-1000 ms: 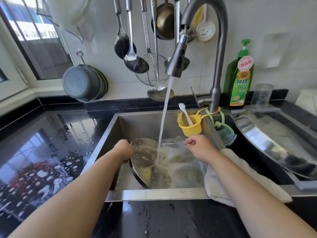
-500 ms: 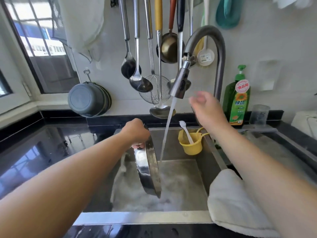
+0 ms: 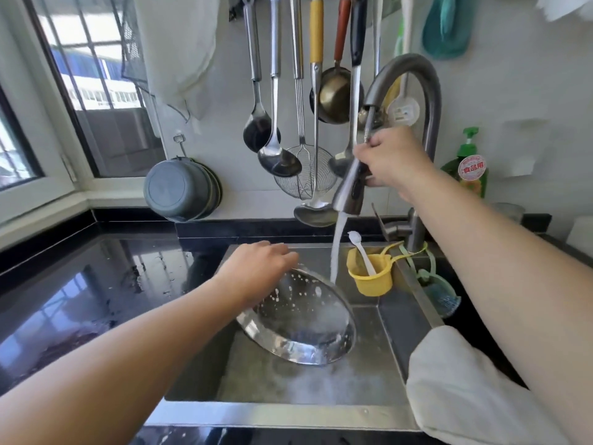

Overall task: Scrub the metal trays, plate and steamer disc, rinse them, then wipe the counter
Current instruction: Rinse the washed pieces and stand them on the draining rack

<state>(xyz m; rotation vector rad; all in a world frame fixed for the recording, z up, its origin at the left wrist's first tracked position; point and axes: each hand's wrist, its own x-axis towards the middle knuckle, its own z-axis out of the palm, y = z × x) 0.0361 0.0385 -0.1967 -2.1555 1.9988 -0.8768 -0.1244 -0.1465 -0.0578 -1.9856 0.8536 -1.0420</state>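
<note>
My left hand [image 3: 256,271] grips the upper rim of a round metal tray [image 3: 308,322] and holds it tilted over the sink [image 3: 288,412]. Its shiny inner face, dotted with water and foam, faces me. My right hand [image 3: 390,159] grips the grey pull-out spray head [image 3: 348,194] of the faucet [image 3: 426,91]. A stream of water [image 3: 337,248] runs from the head down onto the tray's far rim. Foamy water lies on the sink floor.
A white cloth [image 3: 465,390] lies over the sink's right edge. A yellow cup [image 3: 372,277] with a white spoon hangs in the back corner. Ladles and a strainer [image 3: 305,175] hang above. A green soap bottle [image 3: 470,168] stands at the right. The black counter [image 3: 80,290] on the left is wet.
My right hand has risen from the sink and taken hold of the spray head. My left hand has turned the tray from edge-on so its inner face shows under the stream.
</note>
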